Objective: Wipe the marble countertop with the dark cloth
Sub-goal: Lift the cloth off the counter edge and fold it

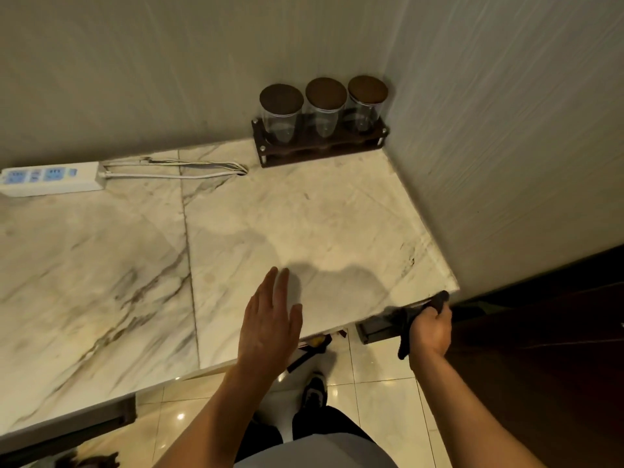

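Marble countertop (pixel 236 231): white, grey-veined, one seam, set into a corner of pale walls. Power strip (pixel 50 179) seen back left; rack of three lidded glass jars (pixel 320 125) in the far corner. Dark cloth (pixel 413 314) is bunched at the front right edge, gripped in the closed right hand (pixel 432 329). Left hand (pixel 270 327) is held flat, fingers extended, empty, over the near edge.
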Tool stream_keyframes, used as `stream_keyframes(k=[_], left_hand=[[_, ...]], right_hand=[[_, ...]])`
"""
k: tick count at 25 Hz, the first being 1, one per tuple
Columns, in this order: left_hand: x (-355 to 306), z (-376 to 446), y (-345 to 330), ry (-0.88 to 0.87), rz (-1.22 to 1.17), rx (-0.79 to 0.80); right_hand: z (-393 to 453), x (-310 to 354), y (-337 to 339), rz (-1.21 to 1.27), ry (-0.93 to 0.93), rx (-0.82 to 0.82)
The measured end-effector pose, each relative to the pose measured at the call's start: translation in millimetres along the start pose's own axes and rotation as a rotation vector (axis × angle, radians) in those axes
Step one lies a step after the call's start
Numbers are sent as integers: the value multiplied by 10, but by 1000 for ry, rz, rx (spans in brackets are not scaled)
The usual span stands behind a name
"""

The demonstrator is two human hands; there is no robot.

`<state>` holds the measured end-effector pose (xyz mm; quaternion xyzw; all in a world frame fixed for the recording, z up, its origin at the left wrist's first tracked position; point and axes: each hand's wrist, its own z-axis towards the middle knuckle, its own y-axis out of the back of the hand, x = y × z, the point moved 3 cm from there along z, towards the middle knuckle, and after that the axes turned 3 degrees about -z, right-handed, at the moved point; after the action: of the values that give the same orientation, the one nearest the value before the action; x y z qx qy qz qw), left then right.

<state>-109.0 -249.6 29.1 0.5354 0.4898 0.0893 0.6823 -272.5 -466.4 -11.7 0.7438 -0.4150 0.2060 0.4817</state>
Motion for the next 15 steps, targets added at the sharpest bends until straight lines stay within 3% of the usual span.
stream_keyframes(k=[3,7,10,15], left_hand=[[-17,-50,-19,50,-143,90],[41,-47,20,213,-457,195],[70,-20,126,354,-701,316],[270,-56,511,585,-964,572]], right_hand=[[-359,-98,36,444,-340,316],[-964,-215,72,470,-576,721],[-1283,-165,64,442,-601,901],[-1628,297,-180,300,-430,1037]])
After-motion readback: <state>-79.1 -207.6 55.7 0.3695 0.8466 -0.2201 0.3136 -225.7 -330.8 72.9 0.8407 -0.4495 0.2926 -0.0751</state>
